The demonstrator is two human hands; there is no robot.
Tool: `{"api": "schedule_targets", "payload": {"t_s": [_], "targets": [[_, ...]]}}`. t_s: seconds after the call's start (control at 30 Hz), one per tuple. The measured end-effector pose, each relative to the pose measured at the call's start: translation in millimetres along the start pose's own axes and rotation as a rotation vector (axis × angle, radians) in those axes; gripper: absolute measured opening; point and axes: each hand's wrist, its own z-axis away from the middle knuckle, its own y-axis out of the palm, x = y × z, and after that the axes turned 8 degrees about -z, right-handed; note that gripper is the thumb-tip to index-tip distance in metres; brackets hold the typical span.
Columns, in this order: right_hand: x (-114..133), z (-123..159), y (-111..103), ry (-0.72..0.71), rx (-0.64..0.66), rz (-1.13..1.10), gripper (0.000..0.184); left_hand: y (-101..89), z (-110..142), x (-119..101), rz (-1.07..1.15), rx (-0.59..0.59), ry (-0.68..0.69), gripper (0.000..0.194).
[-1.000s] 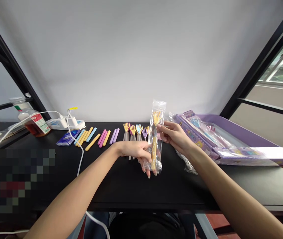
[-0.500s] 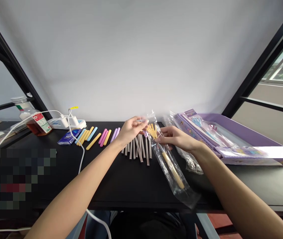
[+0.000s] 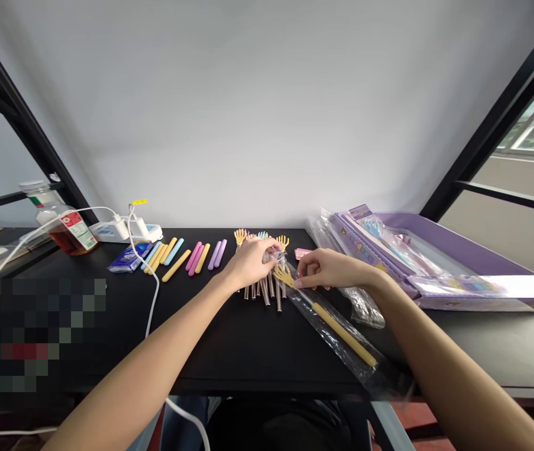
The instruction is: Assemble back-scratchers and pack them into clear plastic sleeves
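Note:
A yellow back scratcher [image 3: 345,335] with a hand-shaped head lies slanted inside a clear plastic bag [image 3: 316,332]. My left hand [image 3: 254,262] pinches the bag's upper end near the scratcher's head. The fingers of my right hand [image 3: 326,269] are closed on the scratcher just below its head. Beneath and behind my left hand is a row of metal rods [image 3: 267,294], with small hand-shaped heads [image 3: 240,236] at their far ends. My left hand covers part of them.
Coloured sticks [image 3: 176,266] lie left of the rods, near a blue packet [image 3: 128,258]. A power strip [image 3: 107,233], a bottle [image 3: 72,232] and a white cable [image 3: 154,294] are farther left. At right are clear bags [image 3: 365,310], a pink label [image 3: 301,253] and a purple box [image 3: 422,219].
The bagged back scratcher has come lower and tilted more to the right. Both hands have shifted down slightly. The rods' hand-shaped heads and the pink label now show.

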Motion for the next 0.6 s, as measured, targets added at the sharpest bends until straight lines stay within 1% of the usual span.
{"api": "schedule_targets", "payload": {"t_s": [0.03, 0.07, 0.13, 0.17, 0.2, 0.27, 0.33, 0.47, 0.6], "targets": [[-1.0, -0.5, -0.9, -0.011, -0.073, 0.018, 0.038, 0.7, 0.1, 0.5, -0.04, -0.013, 0.019, 0.023], [-2.8, -1.3, -2.0, -0.025, -0.177, 0.057, 0.034, 1.0, 0.1, 0.9, -0.063, -0.026, 0.023, 0.026], [-9.5, -3.9, -4.0, -0.028, -0.422, 0.207, 0.02, 1.0, -0.3, 1.8, -0.062, -0.047, -0.002, 0.03], [-14.2, -5.5, -5.0, -0.019, -0.512, 0.302, 0.017, 1.0, -0.6, 2.3, -0.043, -0.058, -0.023, 0.03], [-19.4, -7.1, -5.7, -0.008, -0.554, 0.392, 0.019, 1.1, -1.0, 2.7, -0.019, -0.07, -0.043, 0.027], [-29.9, -10.0, -6.7, 0.003, -0.532, 0.513, 0.029, 1.7, -1.7, 3.3, 0.034, -0.099, -0.065, 0.017], [-37.9, -12.4, -6.9, -0.015, -0.479, 0.554, 0.033, 2.7, -2.5, 3.2, 0.092, -0.128, -0.067, 0.015], [-42.8, -15.9, -6.0, -0.036, -0.452, 0.562, 0.027, 3.7, -4.1, -0.1, 0.181, -0.17, -0.092, 0.02], [-40.5, -17.4, -6.0, -0.031, -0.468, 0.575, 0.018, 1.6, -4.7, -6.0, 0.269, -0.183, -0.136, 0.017]]}}
